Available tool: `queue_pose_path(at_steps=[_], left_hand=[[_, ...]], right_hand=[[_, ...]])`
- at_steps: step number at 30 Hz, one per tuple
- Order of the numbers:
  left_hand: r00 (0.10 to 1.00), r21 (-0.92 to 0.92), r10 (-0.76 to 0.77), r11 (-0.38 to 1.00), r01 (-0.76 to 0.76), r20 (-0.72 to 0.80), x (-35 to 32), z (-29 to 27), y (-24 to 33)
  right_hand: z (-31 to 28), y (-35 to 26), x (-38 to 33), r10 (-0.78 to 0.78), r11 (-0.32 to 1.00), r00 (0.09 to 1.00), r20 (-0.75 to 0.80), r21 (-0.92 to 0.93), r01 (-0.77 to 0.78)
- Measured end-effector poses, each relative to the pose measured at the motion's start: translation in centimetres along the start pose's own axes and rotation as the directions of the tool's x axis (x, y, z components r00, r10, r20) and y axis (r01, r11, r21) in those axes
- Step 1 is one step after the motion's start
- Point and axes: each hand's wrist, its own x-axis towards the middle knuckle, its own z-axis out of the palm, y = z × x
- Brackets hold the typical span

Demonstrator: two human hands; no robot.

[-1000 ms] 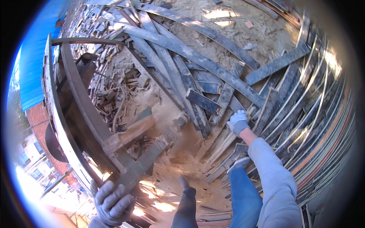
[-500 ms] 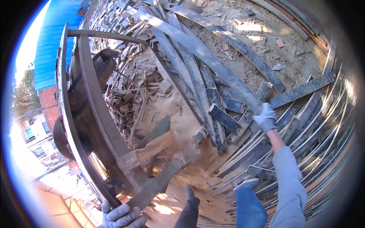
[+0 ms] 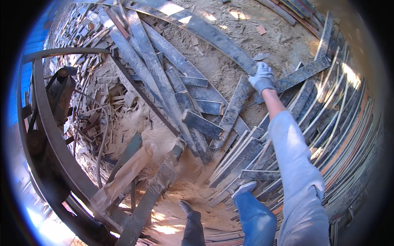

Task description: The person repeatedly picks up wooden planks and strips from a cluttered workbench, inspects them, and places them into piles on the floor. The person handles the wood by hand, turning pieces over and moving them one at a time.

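My right hand (image 3: 262,76), in a pale grey work glove, reaches out over the boards with its arm stretched away from me. Its fingers are closed on the near end of a long dark wooden board (image 3: 213,37). That board runs up and to the left across sandy ground. Just left of it, another long board (image 3: 180,63) lies slanting over the pile. Short dark offcuts (image 3: 202,124) are scattered below. Beside the hand, a dark plank (image 3: 305,74) lies crosswise. My left hand is out of view.
On the left stands a brown metal machine frame (image 3: 53,119), with a sawdust-covered beam (image 3: 152,188) jutting toward my feet. Long thin strips (image 3: 340,164) are stacked at the right. A heap of wood scraps (image 3: 88,28) lies at the far left. My shoes stand on sawdust.
My right hand has let go of one long board, which now lies on the pile, and has taken hold of the board beyond it. My left hand has left the view.
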Motion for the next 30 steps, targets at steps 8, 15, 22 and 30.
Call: queue_pose_path(at_steps=[8, 15, 22, 30], left_hand=[[0.993, -0.048, -0.033, 0.998, 0.039, 0.118, -0.1, -0.6, -1.1], [0.99, -0.073, -0.036, 0.996, 0.046, 0.138, -0.5, -1.2, -1.7], [0.978, -0.094, -0.024, 0.995, 0.044, 0.207, -0.6, -2.2, -0.9], [0.952, -0.065, 0.012, 0.998, 0.008, 0.306, -2.5, -3.8, 0.2]], right_hand=[[3.6, -1.2, 4.0, 0.089, 0.995, 0.996, 0.017, 0.05, -0.09], [-0.8, -4.3, 4.6, 0.107, 0.976, 0.994, 0.031, -0.196, -0.099], [-6.0, -10.9, -8.1, -0.109, 0.993, 0.972, 0.21, 0.074, 0.095], [7.3, -24.9, -26.1, -0.123, 0.93, 0.853, 0.508, 0.359, -0.08]])
